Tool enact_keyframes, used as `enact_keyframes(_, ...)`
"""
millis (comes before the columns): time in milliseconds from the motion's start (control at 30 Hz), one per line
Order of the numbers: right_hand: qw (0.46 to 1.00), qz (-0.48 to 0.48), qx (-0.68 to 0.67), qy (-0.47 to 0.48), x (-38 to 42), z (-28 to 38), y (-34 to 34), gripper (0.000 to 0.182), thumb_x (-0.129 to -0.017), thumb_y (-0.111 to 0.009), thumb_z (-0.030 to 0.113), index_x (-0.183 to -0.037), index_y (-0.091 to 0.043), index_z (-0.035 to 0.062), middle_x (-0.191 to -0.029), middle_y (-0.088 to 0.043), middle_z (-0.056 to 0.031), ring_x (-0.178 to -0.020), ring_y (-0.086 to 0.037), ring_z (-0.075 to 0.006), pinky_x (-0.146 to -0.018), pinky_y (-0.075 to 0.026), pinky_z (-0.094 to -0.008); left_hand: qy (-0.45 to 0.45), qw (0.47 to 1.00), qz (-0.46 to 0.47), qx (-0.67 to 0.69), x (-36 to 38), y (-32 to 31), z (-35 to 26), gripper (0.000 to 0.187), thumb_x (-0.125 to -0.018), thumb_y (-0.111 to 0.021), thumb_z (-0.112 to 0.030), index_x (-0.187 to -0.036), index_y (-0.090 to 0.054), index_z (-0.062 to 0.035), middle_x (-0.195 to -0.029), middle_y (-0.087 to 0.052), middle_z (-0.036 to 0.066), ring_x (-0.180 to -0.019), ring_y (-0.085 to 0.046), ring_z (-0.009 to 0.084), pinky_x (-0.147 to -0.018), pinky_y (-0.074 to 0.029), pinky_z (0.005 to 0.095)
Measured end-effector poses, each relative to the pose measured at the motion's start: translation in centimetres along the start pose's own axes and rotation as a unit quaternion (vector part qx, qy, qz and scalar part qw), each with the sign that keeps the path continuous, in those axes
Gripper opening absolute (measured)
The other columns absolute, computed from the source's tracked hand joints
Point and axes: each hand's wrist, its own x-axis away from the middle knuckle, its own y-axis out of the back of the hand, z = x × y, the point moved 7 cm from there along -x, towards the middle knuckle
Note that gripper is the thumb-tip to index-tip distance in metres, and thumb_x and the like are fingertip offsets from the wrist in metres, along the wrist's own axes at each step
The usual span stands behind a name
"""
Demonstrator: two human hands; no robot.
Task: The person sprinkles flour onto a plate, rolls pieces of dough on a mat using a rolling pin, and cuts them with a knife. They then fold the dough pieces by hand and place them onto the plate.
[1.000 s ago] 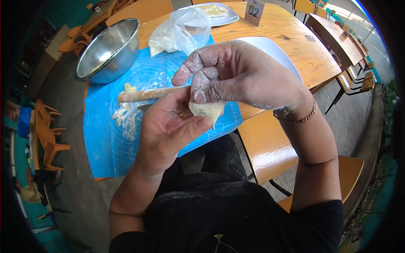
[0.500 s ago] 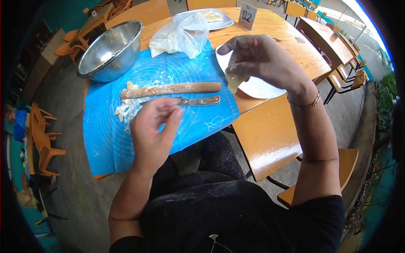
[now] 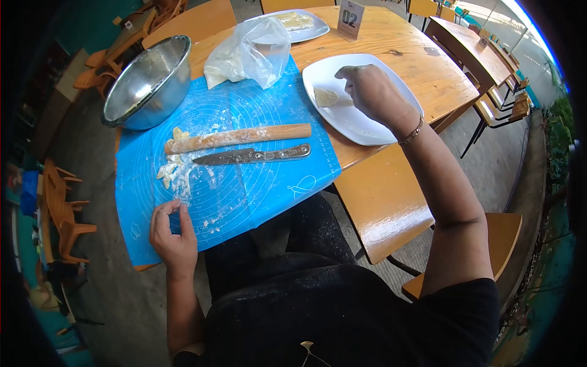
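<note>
My right hand (image 3: 373, 92) is over the white square plate (image 3: 361, 131), fingers bent down, fingertips partly hidden. Beside them a thin pale dough piece (image 3: 326, 97) lies on the plate's left part; whether the fingers touch any dough is unclear. My left hand (image 3: 174, 235) hovers at the near left edge of the blue mat (image 3: 257, 196), fingers curved and apart, holding nothing. On the mat lie a floury wooden rolling pin (image 3: 244, 137), a knife (image 3: 254, 155) just nearer to me, and dough scraps with flour (image 3: 174, 170) at their left ends.
A steel bowl (image 3: 150, 85) stands at the mat's far left corner. Right of it is a clear plastic bag (image 3: 251, 55) with pale contents. Behind are another plate (image 3: 315, 30) with pale food and a "02" sign (image 3: 350, 19). A chair (image 3: 385, 208) stands at the table's near right side.
My right hand has moved down over the plate, and the dough piece that hung from it now lies there. My left hand has moved left and nearer to me, uncovering the knife.
</note>
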Motion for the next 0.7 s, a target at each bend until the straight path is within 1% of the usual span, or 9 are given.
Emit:
enact_keyframes(100,1.000,-0.015,-0.026,-0.002,0.1,-0.1,0.0,0.027,-0.083,-0.058,-0.004,-0.107,-0.069,-0.0044,-0.089,-0.069,-0.0245,-0.080,-0.068,-0.0366,-0.074,-0.054,-0.0406,-0.017,1.000,-0.001,-0.011,-0.1,-0.2,-0.3,0.008,-0.089,-0.064,-0.002,-0.094,-0.062,0.0027,-0.092,-0.066,0.015,-0.083,-0.065,0.0313,-0.073,-0.051,0.0389)
enact_keyframes(233,1.000,-0.022,-0.007,-0.015,0.7,0.1,0.9,0.027,-0.083,-0.058,-0.003,-0.108,-0.068,-0.0046,-0.088,-0.069,-0.0242,-0.081,-0.068,-0.0377,-0.075,-0.054,-0.0412,-0.021,1.000,0.002,-0.015,0.0,-0.4,-0.6,0.007,-0.089,-0.064,-0.003,-0.094,-0.062,0.0024,-0.093,-0.066,0.015,-0.084,-0.065,0.0322,-0.073,-0.051,0.0396)
enact_keyframes(300,1.000,-0.020,-0.021,-0.002,0.9,0.5,0.3,0.028,-0.083,-0.058,-0.002,-0.109,-0.068,-0.0037,-0.093,-0.070,-0.0236,-0.085,-0.068,-0.0373,-0.079,-0.054,-0.0417,-0.028,0.999,0.003,-0.031,0.0,-0.6,-0.6,0.007,-0.089,-0.064,-0.003,-0.094,-0.062,0.0021,-0.093,-0.066,0.015,-0.086,-0.065,0.0325,-0.075,-0.051,0.0403)
enact_keyframes(367,0.999,-0.010,0.013,0.040,1.3,2.6,-0.5,0.028,-0.084,-0.058,-0.001,-0.110,-0.068,-0.0028,-0.099,-0.070,-0.0224,-0.089,-0.067,-0.0364,-0.083,-0.054,-0.0417,-0.031,0.999,0.006,-0.032,0.0,-0.8,-0.6,0.007,-0.088,-0.064,-0.003,-0.094,-0.062,0.0021,-0.093,-0.066,0.015,-0.086,-0.064,0.0325,-0.075,-0.051,0.0405)
enact_keyframes(400,0.999,0.032,0.008,0.024,1.4,3.4,-1.3,0.025,-0.086,-0.059,0.001,-0.109,-0.068,-0.0027,-0.103,-0.069,-0.0209,-0.093,-0.067,-0.0357,-0.086,-0.053,-0.0412,-0.032,0.999,0.007,-0.034,0.0,-0.8,-0.6,0.007,-0.088,-0.064,-0.002,-0.094,-0.062,0.0020,-0.093,-0.066,0.015,-0.086,-0.064,0.0325,-0.076,-0.050,0.0407)
enact_keyframes(500,0.998,0.029,-0.048,0.010,1.1,4.4,-1.9,0.022,-0.088,-0.062,0.008,-0.106,-0.070,-0.0018,-0.102,-0.070,-0.0205,-0.091,-0.068,-0.0340,-0.084,-0.054,-0.0406,-0.025,0.999,0.008,-0.029,0.1,-0.8,-0.5,0.008,-0.089,-0.064,-0.002,-0.094,-0.062,0.0022,-0.093,-0.066,0.016,-0.086,-0.064,0.0325,-0.076,-0.050,0.0406)
enact_keyframes(533,0.998,0.029,-0.049,0.010,0.9,4.3,-1.6,0.022,-0.088,-0.062,0.008,-0.106,-0.070,-0.0018,-0.102,-0.070,-0.0205,-0.091,-0.068,-0.0340,-0.084,-0.054,-0.0406,-0.024,0.999,0.008,-0.031,0.1,-0.8,-0.6,0.008,-0.089,-0.064,-0.002,-0.094,-0.062,0.0022,-0.093,-0.066,0.016,-0.086,-0.064,0.0325,-0.076,-0.050,0.0406)
enact_keyframes(633,0.997,-0.014,-0.052,-0.052,0.0,2.1,0.6,0.021,-0.089,-0.059,0.007,-0.103,-0.071,-0.0008,-0.095,-0.072,-0.0203,-0.081,-0.070,-0.0318,-0.077,-0.056,-0.0393,-0.035,0.999,0.004,-0.034,-0.1,-0.8,-0.8,0.007,-0.089,-0.063,-0.001,-0.093,-0.062,0.0038,-0.092,-0.066,0.017,-0.084,-0.065,0.0327,-0.075,-0.050,0.0400)
enact_keyframes(700,0.996,-0.028,-0.049,-0.073,-0.7,0.2,0.9,0.019,-0.088,-0.058,0.007,-0.099,-0.072,-0.0011,-0.097,-0.071,-0.0202,-0.083,-0.070,-0.0315,-0.078,-0.056,-0.0379,-0.037,0.999,0.001,-0.035,0.0,-0.9,-0.8,0.007,-0.089,-0.063,-0.001,-0.093,-0.061,0.0038,-0.092,-0.066,0.017,-0.084,-0.064,0.0328,-0.074,-0.050,0.0400)
